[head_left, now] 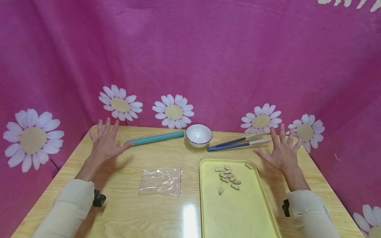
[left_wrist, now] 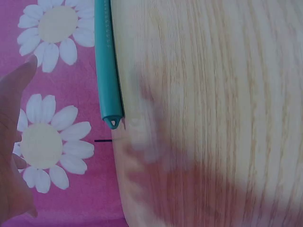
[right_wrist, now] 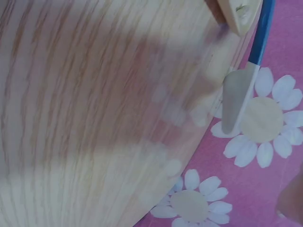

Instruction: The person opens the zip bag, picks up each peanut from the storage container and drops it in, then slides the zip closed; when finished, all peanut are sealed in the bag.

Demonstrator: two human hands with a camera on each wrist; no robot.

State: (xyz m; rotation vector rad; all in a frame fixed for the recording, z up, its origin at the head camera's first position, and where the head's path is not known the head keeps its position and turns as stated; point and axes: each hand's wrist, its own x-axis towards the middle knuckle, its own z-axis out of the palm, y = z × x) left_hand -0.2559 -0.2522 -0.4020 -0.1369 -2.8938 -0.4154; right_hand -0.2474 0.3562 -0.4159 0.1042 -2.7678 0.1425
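Note:
My left hand [head_left: 105, 145] hovers over the left of the table, fingers spread, holding nothing. Its thumb overlaps the near end of a teal rod [head_left: 157, 137] in the head view; the left wrist view shows a small hanging loop on that rod [left_wrist: 108, 71]. On the right, my right hand [head_left: 282, 155] is also spread and holds nothing. Beside its thumb lie blue tongs [head_left: 230, 145] with cream tips, one tip [right_wrist: 236, 99] showing in the right wrist view. Between the hands are a clear zip bag [head_left: 160, 181] and a yellow tray [head_left: 238, 215] bearing several peanuts [head_left: 227, 175].
A white bowl [head_left: 198, 135] with a dark rim stands at the back, between rod and tongs. The wooden table [head_left: 134, 218] ends at a pink cloth [head_left: 190, 59] with white flowers, which hangs along the back and both sides.

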